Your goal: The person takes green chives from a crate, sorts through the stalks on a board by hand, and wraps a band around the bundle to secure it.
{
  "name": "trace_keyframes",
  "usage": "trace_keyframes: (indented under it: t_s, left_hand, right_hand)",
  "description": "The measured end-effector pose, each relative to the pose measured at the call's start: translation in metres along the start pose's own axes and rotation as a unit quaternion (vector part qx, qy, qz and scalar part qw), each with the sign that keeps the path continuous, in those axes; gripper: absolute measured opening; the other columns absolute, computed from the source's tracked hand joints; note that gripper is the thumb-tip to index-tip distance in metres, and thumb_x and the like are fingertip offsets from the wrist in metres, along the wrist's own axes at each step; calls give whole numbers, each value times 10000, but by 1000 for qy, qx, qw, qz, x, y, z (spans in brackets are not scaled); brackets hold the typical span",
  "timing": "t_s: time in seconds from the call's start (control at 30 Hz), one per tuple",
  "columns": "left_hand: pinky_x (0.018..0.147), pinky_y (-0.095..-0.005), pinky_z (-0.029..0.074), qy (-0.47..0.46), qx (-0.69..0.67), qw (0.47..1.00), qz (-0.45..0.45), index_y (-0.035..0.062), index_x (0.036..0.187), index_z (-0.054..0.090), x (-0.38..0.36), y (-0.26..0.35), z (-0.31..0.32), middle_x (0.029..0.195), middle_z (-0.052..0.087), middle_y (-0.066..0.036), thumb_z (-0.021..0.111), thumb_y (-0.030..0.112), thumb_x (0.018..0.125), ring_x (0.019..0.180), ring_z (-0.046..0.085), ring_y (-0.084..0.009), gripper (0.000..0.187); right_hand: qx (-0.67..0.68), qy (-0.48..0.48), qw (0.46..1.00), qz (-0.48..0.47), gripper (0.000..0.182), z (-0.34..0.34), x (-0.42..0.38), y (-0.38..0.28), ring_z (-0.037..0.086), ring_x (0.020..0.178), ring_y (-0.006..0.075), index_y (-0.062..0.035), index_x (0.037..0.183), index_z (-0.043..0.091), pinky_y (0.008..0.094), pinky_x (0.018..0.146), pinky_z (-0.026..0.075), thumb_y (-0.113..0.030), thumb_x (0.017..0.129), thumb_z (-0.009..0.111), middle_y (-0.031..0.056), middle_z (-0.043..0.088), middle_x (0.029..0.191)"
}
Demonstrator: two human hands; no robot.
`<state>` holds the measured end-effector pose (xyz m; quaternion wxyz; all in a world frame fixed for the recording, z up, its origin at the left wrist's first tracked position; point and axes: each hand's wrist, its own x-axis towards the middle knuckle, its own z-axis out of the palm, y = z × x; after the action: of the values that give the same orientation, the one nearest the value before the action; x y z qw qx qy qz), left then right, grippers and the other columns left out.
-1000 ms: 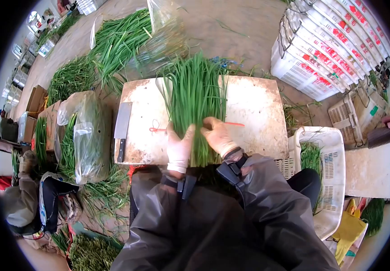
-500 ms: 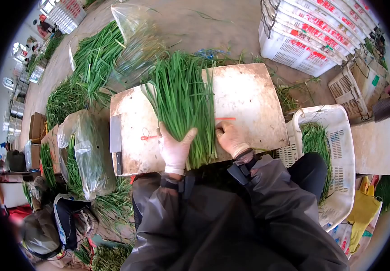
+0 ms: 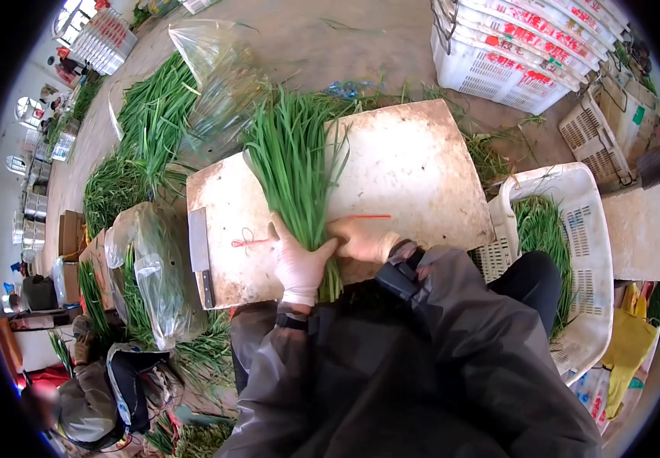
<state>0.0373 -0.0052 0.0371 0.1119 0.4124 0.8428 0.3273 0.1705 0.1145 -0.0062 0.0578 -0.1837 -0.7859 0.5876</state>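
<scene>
A bunch of green garlic chives (image 3: 290,164) lies across the pale board (image 3: 406,164), leaves pointing away from me and stalk ends at the near edge. My gloved left hand (image 3: 298,263) is closed round the lower stalks from the left. From the right, my gloved right hand (image 3: 360,238) presses against the same stalks, its fingertips partly hidden behind them. A red tie (image 3: 250,243) runs beneath the bunch; its looped end shows on the left and its straight end on the right. A cleaver (image 3: 200,252) rests along the board's left edge.
At my right stands a white crate (image 3: 585,252) with loose greens. Stacked white baskets (image 3: 498,69) rise at the back right. More chives (image 3: 154,107) and a plastic bag (image 3: 219,84) lie on the floor at the back left. Another person (image 3: 97,397) sits at lower left.
Both hands have drawn together, squeezing the spread chives into a narrower bunch. The right hand moved left onto the stalks, and the camera view has tilted slightly.
</scene>
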Motion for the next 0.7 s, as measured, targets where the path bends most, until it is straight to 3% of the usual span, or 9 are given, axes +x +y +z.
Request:
trace_keyframes:
  t_s: [0.03,0.13,0.17,0.23,0.3,0.43,0.5,0.6,0.7]
  left_hand:
    - [1046,-458,465,-1,30,1000,-4,-56,1557,182,0,5,1,1454,413,-333,941,351,573,1254,516,-460,1308]
    - [1018,-479,485,-9,85,996,-20,-31,1565,185,3,11,4,1475,392,-345,925,374,568,1255,517,-477,1306]
    - [1017,-479,487,-12,100,995,-25,-24,1568,183,2,12,5,1478,391,-344,923,374,573,1254,519,-476,1303]
    - [1010,-479,494,-16,117,992,-33,-8,1576,175,1,16,5,1487,385,-342,914,366,588,1250,523,-477,1289]
    - [1010,-477,494,-24,123,991,-48,-5,1577,176,0,20,3,1491,379,-339,912,362,593,1253,521,-477,1283]
    - [1014,-481,490,-31,134,989,-61,7,1578,180,1,24,1,1506,367,-327,910,357,596,1265,513,-476,1273]
    - [932,-494,519,-2,151,988,-34,3,1568,208,-1,19,5,1486,393,-294,893,377,596,1163,562,-470,1246]
    - [893,-500,535,17,146,989,-3,4,1564,222,-4,12,10,1476,405,-275,885,380,595,1114,589,-458,1233]
    - [897,-495,537,-2,142,990,-3,5,1565,220,-9,20,8,1474,406,-274,886,371,596,1120,592,-448,1231]
  right_hand:
    - [-14,-22,1000,12,440,-6,0,3,679,1065,347,-7,1221,640,392,932,515,-141,803,659,223,702,1154]
    - [-57,-40,997,29,457,-17,3,11,684,1037,355,-4,1231,635,400,915,522,-119,790,668,206,708,1155]
    - [-82,-6,993,85,372,-13,9,24,688,987,354,-18,1140,675,418,871,538,-132,786,694,185,710,1111]
    - [-259,183,944,91,261,-20,-2,0,675,965,355,-30,1024,666,445,829,534,-174,810,708,162,693,1013]
    - [-404,320,855,53,143,-19,-7,-11,676,894,347,-69,864,665,470,768,540,-203,829,697,124,668,906]
    - [-527,208,821,65,86,-14,-7,1,684,865,344,-94,861,698,453,749,556,-152,850,635,104,680,894]
    - [-535,173,824,69,134,-14,-11,-3,710,890,330,-105,909,717,451,763,570,-128,868,592,104,722,922]
    - [-461,42,875,139,176,-21,-23,-16,718,931,346,-112,955,734,452,777,573,-98,850,593,127,739,943]
    - [-415,45,902,111,155,-32,-39,-6,686,918,358,-117,908,722,453,767,544,-88,806,609,138,726,939]
